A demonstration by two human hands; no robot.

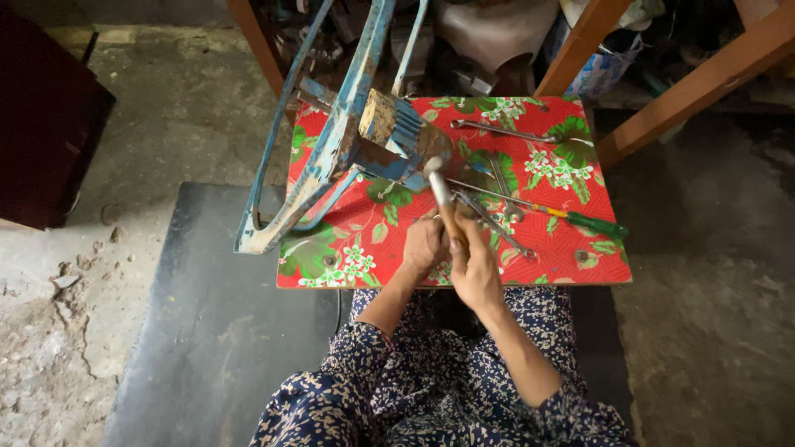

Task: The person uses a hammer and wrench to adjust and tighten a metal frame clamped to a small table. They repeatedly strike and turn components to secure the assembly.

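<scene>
Hammer (443, 199): wooden handle, pale metal head, angled up and away over the small table (580, 265) with its red floral cover. Head sits at the worn blue metal chair frame (331, 149) lying across the table's left part. Right hand (476, 269) wrapped tight around the handle's lower end. Left hand (422, 244) closed in a fist just beside it, touching the handle; whether it grips cannot be told. Wrenches (497, 199) and a green-handled screwdriver (571, 218) lie to the right.

Wooden-handled hammer (443, 201) in right hand (474, 273), chipped blue-painted metal frame (331, 149) beyond it, glossy floral tabletop (563, 240) beneath, matt steel wrenches (497, 186) alongside.
</scene>
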